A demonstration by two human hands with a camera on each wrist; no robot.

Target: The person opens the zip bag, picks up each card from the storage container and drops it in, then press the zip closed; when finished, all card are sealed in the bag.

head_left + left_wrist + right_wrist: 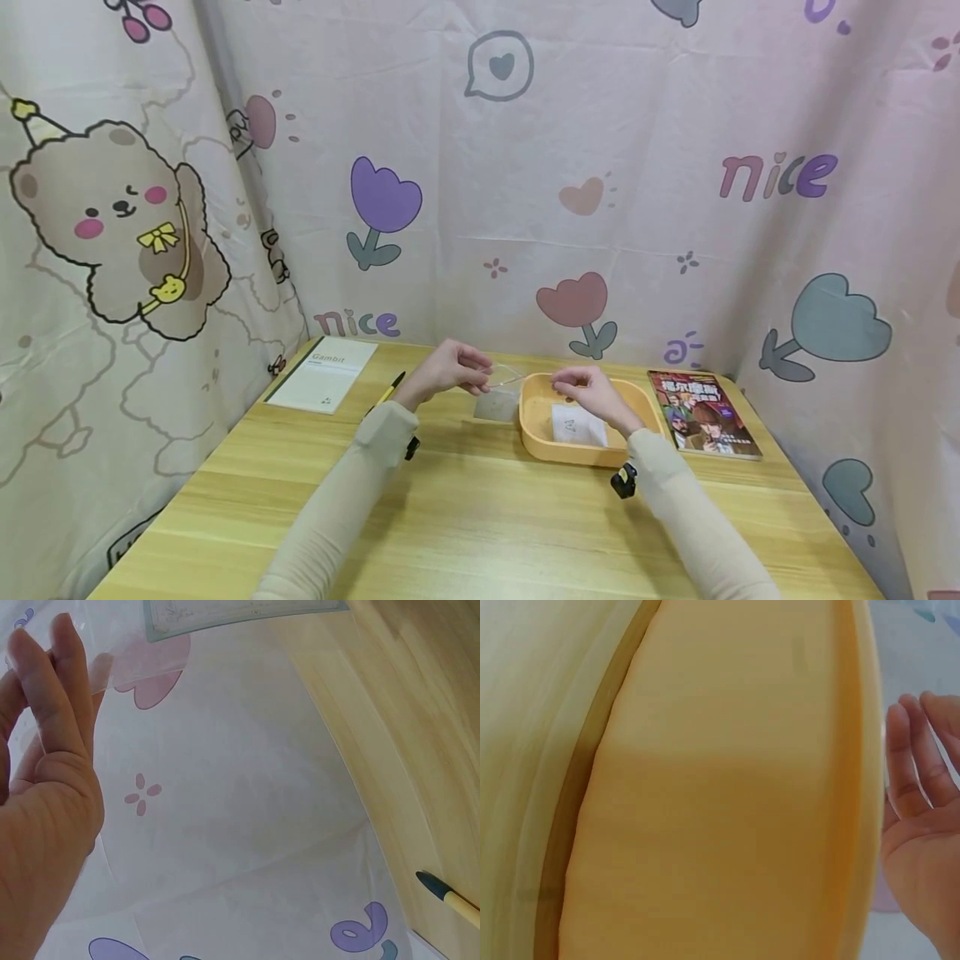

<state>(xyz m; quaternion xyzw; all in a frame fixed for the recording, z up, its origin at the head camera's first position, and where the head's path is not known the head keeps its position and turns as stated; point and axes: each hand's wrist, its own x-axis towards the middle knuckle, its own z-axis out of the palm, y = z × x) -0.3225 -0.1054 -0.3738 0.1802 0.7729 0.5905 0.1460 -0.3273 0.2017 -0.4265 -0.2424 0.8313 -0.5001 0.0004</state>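
My left hand (453, 371) pinches a thin clear plastic sheet (507, 376) between thumb and fingers. The same sheet spreads out from the fingertips in the left wrist view, see-through against the curtain. Below it on the table lies a flat greyish rectangular piece (495, 407) with a teal border (247, 622), close to the tray's left side. My right hand (588, 390) hovers above the yellow-orange tray (577, 453), its fingers loosely bent and nothing visible in them. Inside the tray rests a white packet (579, 426) with a small dark print, partly covered by the right hand in the head view.
Left of my left hand lies a yellow and black pen (390, 392), and beyond it a pale notebook (322, 375). A colourful book (705, 415) lies right of the tray. A printed curtain (480, 183) hangs behind the wooden table (480, 517).
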